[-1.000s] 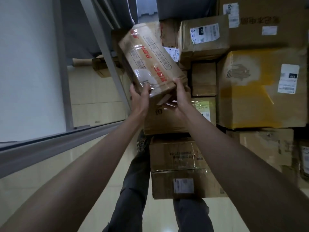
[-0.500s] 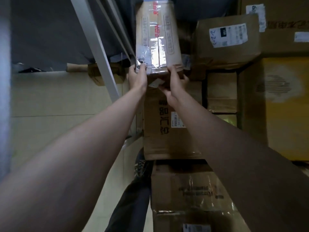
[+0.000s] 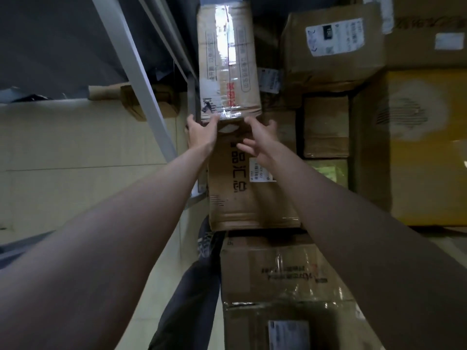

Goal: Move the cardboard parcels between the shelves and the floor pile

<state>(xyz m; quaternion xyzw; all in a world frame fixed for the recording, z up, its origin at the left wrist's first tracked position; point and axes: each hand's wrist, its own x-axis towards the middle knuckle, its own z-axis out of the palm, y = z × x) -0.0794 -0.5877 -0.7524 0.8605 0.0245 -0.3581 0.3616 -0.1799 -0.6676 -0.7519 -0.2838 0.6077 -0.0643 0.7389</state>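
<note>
Cardboard fills most of the view: a tall taped parcel with red and black print stands on end near the top centre, sitting on a larger brown box printed with black characters. Both of the person's bare arms reach up toward it. The left hand touches the parcel's lower left corner, thumb up against the near face; whether the fingers curl behind the corner cannot be told. The right hand is released, fingers spread and relaxed, just below the parcel's lower right edge and apart from it, over the brown box.

Right of the tall parcel sits a box with a white shipping label, below it a small plain box, and further right a big yellow box. Underneath the brown box, two more taped cartons are stacked toward the bottom edge. A grey metal shelf upright slants across the upper left, with pale floor tiles behind it. Dark trouser legs show between the arms
</note>
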